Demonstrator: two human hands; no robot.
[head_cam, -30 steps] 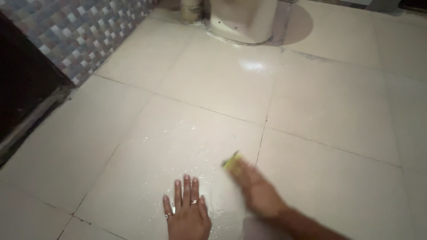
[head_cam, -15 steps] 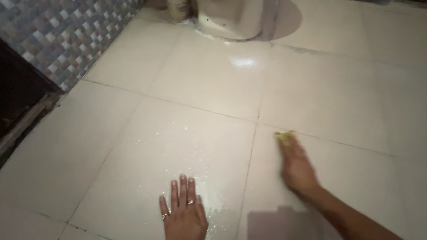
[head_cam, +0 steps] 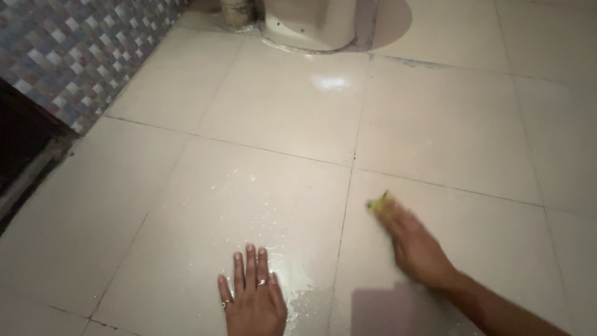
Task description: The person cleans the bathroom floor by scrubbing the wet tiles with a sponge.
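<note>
Left hand (head_cam: 252,298) flat on wet floor (head_cam: 448,124), fingers spread; right hand (head_cam: 413,246) gripping sponge (head_cam: 379,203); suds could slip palm.

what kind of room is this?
Most likely a bathroom. A white toilet base stands at the top, the wall has small mosaic tiles, and the floor is large pale tiles, wet where the right hand presses a yellow sponge.
</note>
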